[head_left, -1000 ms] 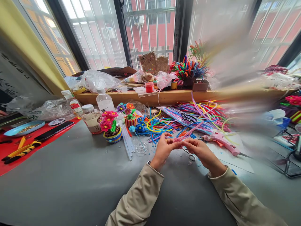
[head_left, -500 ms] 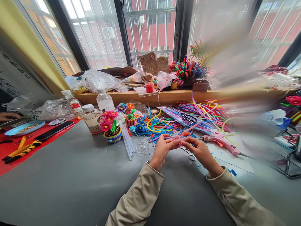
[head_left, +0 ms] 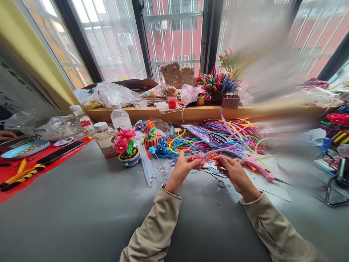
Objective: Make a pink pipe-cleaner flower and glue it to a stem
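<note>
My left hand (head_left: 181,168) pinches a small pink pipe-cleaner flower (head_left: 198,158) above the grey table (head_left: 81,203). My right hand (head_left: 232,169) is closed on the pink pipe-cleaner stem (head_left: 222,150) that runs up and right from the flower. Both hands hover just in front of a heap of coloured pipe cleaners (head_left: 218,136). Small scissors (head_left: 218,178) lie on the table under my right hand. A pink glue gun (head_left: 257,166) rests to the right of it.
A finished flower pot (head_left: 125,147), bottles (head_left: 105,138), clear glue sticks (head_left: 145,163) and a small dish (head_left: 162,170) stand left of my hands. A red mat (head_left: 16,178) with a plate and phone lies far left, with another person's hand (head_left: 7,135). The wooden sill (head_left: 191,111) holds clutter.
Both hands have shifted slightly up and left with the pink flower. My right hand has drawn a little apart from the left along the stem. The other person's hand came in at the left edge.
</note>
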`<state>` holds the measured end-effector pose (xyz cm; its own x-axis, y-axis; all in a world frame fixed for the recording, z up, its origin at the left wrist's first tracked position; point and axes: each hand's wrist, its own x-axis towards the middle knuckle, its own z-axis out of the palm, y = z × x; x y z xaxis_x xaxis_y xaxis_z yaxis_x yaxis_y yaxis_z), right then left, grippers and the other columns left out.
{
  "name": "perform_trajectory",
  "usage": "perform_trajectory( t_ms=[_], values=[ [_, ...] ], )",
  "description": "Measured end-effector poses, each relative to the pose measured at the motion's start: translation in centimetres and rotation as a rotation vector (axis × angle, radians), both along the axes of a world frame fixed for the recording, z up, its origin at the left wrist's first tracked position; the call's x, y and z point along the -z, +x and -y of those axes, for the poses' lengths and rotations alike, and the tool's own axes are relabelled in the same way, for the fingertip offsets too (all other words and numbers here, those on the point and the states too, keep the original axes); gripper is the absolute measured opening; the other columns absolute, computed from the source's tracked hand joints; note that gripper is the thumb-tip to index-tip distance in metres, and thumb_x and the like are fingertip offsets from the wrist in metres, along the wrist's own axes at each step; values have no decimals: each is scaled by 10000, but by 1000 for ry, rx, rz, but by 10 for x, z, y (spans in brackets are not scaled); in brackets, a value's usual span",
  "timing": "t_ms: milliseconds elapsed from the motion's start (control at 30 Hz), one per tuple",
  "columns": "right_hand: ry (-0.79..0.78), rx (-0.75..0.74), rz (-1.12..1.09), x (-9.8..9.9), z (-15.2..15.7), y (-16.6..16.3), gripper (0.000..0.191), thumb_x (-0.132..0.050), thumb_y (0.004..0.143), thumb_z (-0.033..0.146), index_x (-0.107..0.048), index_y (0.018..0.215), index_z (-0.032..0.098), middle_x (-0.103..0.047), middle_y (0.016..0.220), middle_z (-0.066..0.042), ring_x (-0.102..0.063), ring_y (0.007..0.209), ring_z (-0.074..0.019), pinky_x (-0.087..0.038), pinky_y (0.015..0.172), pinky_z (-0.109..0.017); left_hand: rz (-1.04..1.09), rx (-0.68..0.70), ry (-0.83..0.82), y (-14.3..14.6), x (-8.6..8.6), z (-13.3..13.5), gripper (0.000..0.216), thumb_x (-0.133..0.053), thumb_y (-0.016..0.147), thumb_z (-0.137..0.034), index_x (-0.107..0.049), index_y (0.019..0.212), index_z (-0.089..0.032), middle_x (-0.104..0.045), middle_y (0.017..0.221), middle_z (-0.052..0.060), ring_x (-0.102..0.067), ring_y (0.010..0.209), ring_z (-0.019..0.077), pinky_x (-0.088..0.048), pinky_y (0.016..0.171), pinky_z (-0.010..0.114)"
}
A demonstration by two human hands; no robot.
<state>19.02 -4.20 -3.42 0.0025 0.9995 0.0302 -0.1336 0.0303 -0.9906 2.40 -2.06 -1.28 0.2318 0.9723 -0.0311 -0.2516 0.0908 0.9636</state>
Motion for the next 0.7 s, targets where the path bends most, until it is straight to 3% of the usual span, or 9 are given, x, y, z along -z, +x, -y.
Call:
perform_trajectory(
  t_ms=[133, 300, 500, 700],
  values=[
    [-114, -62, -191, -5, 0, 10, 444, -452, 683, 558, -644, 759, 165, -549, 672, -32, -466, 574, -103, -374, 529, -227, -134, 156, 47, -12, -8, -5, 506, -688, 541, -214, -375, 934, -154, -610, 651, 17, -560, 562, 107, -378, 513, 193],
    [-140, -279, -11, -12, 6, 7, 427, -478, 684, 531, -656, 728, 146, -550, 604, -18, -452, 533, -82, -353, 514, -211, -219, 297, 119, -15, -8, -6, 469, -684, 542, -217, -446, 941, -152, -597, 642, 6, -563, 598, 110, -380, 554, 199],
    [-28, -366, 279, -12, 10, -5, 296, -569, 658, 425, -657, 718, 149, -567, 584, -11, -440, 512, -87, -316, 484, -211, -159, 250, 97, -7, -6, -5, 482, -704, 519, -232, -472, 933, -147, -629, 708, 44, -582, 642, 133, -415, 610, 234],
    [-89, -271, 133, -8, 10, -7, 285, -567, 658, 428, -643, 683, 155, -527, 565, 9, -446, 513, -77, -315, 485, -203, 64, 140, -49, 6, 0, 1, 351, -631, 601, -372, -545, 832, -121, -625, 737, 56, -596, 690, 144, -447, 654, 253]
  ],
)
